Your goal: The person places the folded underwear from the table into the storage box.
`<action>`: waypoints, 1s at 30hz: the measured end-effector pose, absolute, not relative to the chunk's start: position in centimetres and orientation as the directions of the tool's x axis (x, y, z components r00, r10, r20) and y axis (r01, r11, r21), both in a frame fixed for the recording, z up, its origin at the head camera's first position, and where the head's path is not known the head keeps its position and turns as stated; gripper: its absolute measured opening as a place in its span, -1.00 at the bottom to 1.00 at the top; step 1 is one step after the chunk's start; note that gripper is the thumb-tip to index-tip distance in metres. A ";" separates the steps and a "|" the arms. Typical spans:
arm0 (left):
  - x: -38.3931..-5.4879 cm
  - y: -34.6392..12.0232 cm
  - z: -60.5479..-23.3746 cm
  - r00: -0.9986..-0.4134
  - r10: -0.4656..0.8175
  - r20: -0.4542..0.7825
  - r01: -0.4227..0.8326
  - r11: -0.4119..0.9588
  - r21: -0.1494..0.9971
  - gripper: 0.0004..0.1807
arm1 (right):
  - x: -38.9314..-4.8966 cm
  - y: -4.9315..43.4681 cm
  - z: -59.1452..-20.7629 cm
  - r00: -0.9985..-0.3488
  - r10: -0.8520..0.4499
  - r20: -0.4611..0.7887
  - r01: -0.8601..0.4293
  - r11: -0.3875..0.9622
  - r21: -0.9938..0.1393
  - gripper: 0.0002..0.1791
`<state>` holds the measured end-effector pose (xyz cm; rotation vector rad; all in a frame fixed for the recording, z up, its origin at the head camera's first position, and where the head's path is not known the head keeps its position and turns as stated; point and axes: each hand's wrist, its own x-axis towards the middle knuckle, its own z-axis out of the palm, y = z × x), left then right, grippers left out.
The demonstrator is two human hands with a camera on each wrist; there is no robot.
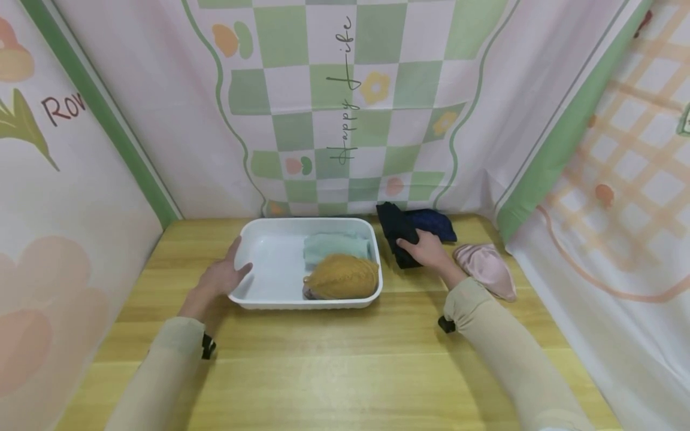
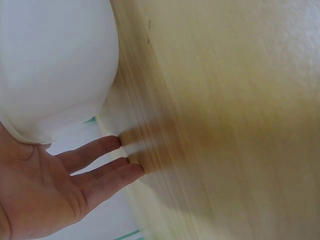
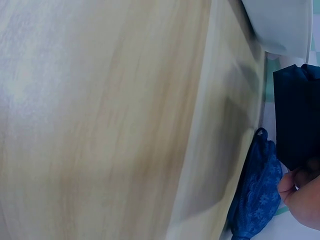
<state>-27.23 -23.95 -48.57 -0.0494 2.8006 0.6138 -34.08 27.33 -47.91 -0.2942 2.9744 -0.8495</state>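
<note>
A white plastic tray [image 1: 280,304] stands on the table, with my left hand [image 1: 222,276] at its left rim. The thumb reaches over that rim; in the left wrist view the other fingers [image 2: 112,182] extend loosely outside the tray wall [image 2: 60,60]. Inside, on the right, a folded mint-green cloth [image 1: 329,246] lies behind a rounded mustard garment [image 1: 342,277]. My right hand [image 1: 429,248] pinches a folded black garment [image 1: 398,230] just right of the tray. In the right wrist view the black garment [image 3: 297,117] hangs above the tabletop.
Behind the right hand lies a navy lace garment [image 1: 435,224]. A folded pink satin garment [image 1: 487,269] lies by the table's right edge. The wooden table [image 1: 334,371] meets a patterned curtain [image 1: 345,131] at the back, with more curtains at both sides.
</note>
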 end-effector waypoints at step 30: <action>-27.2 -23.8 -48.7 -0.961 0.009 -0.277 -0.114 0.898 0.425 -0.05 | -33.9 25.6 -45.8 -0.976 -0.211 0.055 -0.209 0.834 -0.511 -0.31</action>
